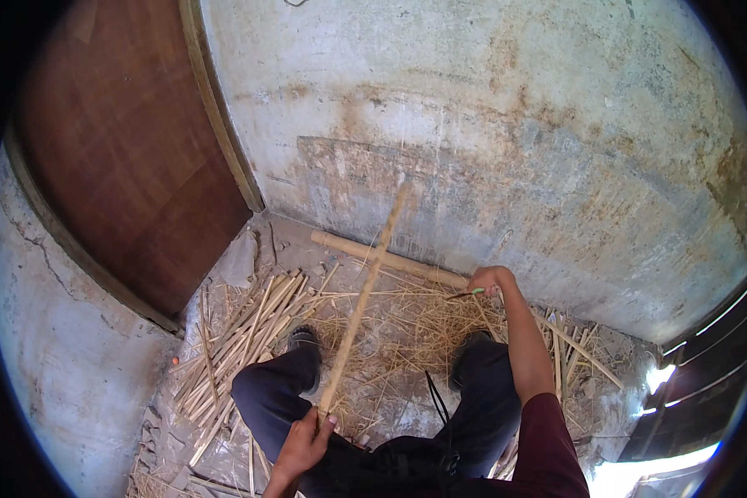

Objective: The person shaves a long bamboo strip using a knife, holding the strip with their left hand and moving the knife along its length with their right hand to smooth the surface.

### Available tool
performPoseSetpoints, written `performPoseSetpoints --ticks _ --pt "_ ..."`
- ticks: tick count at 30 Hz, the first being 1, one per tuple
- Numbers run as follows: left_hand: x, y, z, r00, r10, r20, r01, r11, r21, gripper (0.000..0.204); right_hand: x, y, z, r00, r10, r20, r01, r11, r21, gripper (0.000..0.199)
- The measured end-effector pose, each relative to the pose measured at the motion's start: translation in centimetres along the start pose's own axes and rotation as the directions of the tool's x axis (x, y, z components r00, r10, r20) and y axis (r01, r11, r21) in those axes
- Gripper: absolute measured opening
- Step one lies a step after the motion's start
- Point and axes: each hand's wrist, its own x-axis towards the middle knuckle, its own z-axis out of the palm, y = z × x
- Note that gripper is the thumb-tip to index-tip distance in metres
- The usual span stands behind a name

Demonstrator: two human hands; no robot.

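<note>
Left hand [305,444]: fingers clenched round the near end of a long pale stick [358,317], which slants up and away from them. Right hand [491,280]: fingers grasping a green-handled tool [478,290], apparently a knife, well apart from the stick. Pile of sticks [245,340] beyond and left of the left fingers. Handling estimate: light, stiff, dry, possibly splintery; best held at the near end, away from the tool.

The left hand [303,446] grips the lower end of a long, narrow, tan wooden strip [358,315]; the right hand [491,280] holds a green-handled, dark-bladed tool [477,290] near a thick, round, tan pole [407,264]; pale, thin wooden sticks [249,336] lie heaped at left.
</note>
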Motion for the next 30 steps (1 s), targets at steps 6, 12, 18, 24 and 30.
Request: performPoseSetpoints --ticks 6,12,18,24,30 --pt "1.7 -0.8 -0.4 0.997 -0.066 -0.027 0.061 0.986 -0.157 0.024 -5.8 -4.1 -0.6 0.297 -0.295 -0.908 0.669 0.743 -0.023 0.033" --pt "5.0 2.2 -1.5 0.991 -0.01 0.133 0.088 0.801 -0.592 0.021 -18.7 -11.9 4.5 0.035 -0.245 -0.969 0.892 0.445 -0.08 0.019" --pt "6.6 4.1 -0.4 0.977 0.2 0.068 -0.096 0.709 -0.698 0.028 -24.3 -16.7 14.0 -0.169 -0.655 -0.736 0.9 0.202 -0.386 0.023" --pt "6.6 5.5 -0.2 0.975 0.156 0.161 0.01 0.689 -0.724 0.032 -24.1 -16.7 17.6 -0.276 -0.867 -0.414 0.782 0.048 -0.621 0.025" --pt "6.4 5.0 -0.5 0.956 0.14 0.257 0.119 0.617 -0.778 0.033 -24.7 -17.2 19.4 -0.39 -0.872 -0.294 0.697 -0.071 -0.714 0.026"
